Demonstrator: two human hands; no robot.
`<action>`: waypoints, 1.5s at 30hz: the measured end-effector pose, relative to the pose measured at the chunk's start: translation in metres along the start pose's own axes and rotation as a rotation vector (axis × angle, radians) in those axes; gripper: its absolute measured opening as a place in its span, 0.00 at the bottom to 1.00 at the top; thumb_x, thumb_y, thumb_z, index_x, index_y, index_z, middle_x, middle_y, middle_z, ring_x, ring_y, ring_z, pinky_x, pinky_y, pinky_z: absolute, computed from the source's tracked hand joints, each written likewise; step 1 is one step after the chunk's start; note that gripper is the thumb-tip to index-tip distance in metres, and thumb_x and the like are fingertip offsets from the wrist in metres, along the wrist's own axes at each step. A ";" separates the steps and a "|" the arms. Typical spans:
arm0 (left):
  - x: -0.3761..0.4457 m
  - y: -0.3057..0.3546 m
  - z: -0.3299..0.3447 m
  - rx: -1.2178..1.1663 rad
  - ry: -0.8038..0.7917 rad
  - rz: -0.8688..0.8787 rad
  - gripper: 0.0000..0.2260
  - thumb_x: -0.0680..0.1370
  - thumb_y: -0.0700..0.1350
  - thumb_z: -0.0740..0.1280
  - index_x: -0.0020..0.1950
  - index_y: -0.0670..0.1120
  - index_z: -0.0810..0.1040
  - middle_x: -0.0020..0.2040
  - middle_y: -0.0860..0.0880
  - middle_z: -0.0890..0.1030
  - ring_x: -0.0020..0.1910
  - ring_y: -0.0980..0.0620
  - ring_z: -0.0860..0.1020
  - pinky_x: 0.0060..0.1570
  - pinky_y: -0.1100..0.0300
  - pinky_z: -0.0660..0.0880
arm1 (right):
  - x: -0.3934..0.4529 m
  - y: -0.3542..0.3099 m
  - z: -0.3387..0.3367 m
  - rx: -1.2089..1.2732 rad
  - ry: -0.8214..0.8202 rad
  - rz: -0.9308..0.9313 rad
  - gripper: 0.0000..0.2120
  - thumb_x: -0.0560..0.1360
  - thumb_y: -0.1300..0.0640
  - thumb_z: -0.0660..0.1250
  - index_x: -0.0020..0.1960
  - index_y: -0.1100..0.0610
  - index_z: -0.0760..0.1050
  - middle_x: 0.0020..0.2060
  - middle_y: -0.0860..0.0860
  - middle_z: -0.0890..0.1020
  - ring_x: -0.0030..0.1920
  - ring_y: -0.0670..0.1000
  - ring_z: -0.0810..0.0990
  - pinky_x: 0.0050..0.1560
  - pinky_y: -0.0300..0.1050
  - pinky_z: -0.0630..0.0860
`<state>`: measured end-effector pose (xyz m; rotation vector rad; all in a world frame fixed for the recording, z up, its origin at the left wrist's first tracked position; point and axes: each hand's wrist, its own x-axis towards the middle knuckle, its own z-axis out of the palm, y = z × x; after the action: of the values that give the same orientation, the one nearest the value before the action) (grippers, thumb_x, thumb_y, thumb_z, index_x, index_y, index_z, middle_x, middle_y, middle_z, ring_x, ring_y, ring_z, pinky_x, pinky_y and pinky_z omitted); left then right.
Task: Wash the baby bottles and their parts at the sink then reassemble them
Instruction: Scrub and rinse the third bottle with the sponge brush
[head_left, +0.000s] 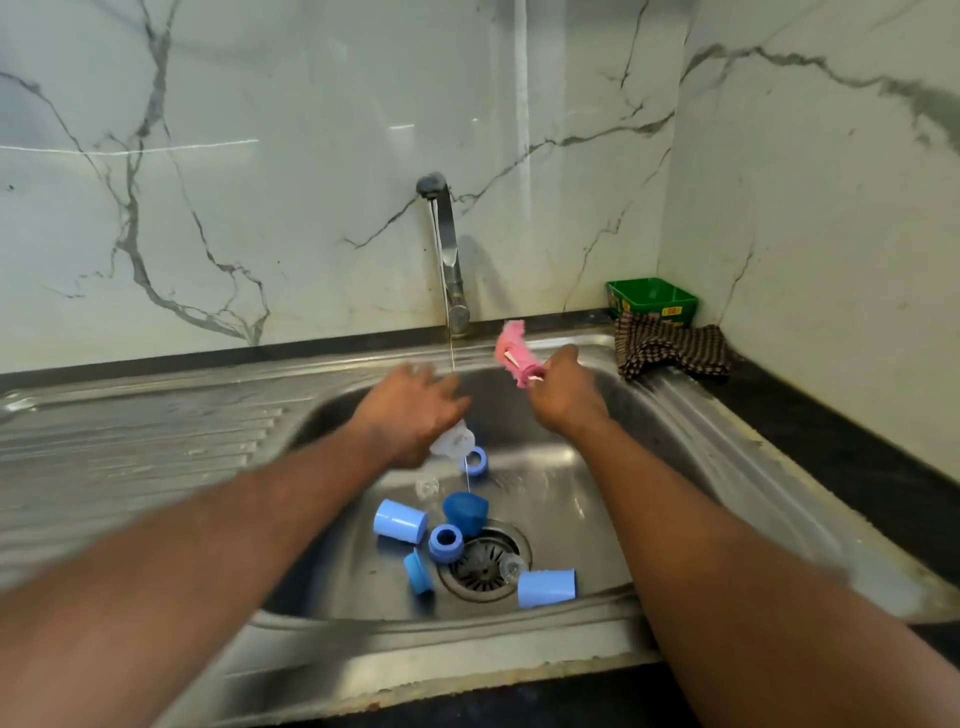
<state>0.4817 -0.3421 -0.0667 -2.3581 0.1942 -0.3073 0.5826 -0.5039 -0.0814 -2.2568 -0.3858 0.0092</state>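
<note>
Your left hand (415, 410) grips a clear bottle (453, 442), fingers curled over it, mouth tilted down under the thin stream from the tap (445, 249). Your right hand (563, 395) pinches the pink brush (514, 354) at its base, bristles angled up toward the wall, clear of the bottle. Both forearms reach over the sink (649, 431). Blue caps (400, 521) (546, 587), collar rings (445, 542) (475, 460) and a dark blue piece (466, 511) lie around the drain (484, 564). Blurred; finger detail unclear.
</note>
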 end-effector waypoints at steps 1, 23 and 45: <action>-0.005 0.008 0.007 -0.210 -0.114 -0.220 0.27 0.71 0.59 0.72 0.66 0.51 0.70 0.64 0.48 0.75 0.58 0.44 0.77 0.52 0.52 0.73 | 0.001 -0.001 -0.001 0.023 0.021 0.007 0.22 0.81 0.57 0.63 0.70 0.62 0.59 0.63 0.63 0.77 0.61 0.63 0.77 0.47 0.48 0.69; 0.040 0.000 0.010 -2.756 0.187 -1.096 0.21 0.82 0.55 0.62 0.68 0.41 0.71 0.56 0.38 0.80 0.48 0.42 0.82 0.40 0.50 0.79 | -0.004 -0.014 0.004 0.251 0.070 -0.063 0.16 0.84 0.48 0.53 0.60 0.56 0.74 0.50 0.54 0.77 0.44 0.51 0.73 0.47 0.45 0.65; -0.073 -0.023 -0.007 -2.301 0.554 -1.379 0.02 0.78 0.39 0.70 0.46 0.41 0.79 0.46 0.41 0.80 0.40 0.46 0.80 0.34 0.56 0.82 | -0.094 -0.076 0.036 -0.322 -0.089 -0.804 0.29 0.83 0.50 0.56 0.77 0.31 0.48 0.57 0.54 0.76 0.55 0.58 0.77 0.54 0.53 0.75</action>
<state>0.4104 -0.3139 -0.0579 -3.7193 -1.9781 -2.4185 0.4677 -0.4567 -0.0597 -2.2522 -1.3958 -0.3938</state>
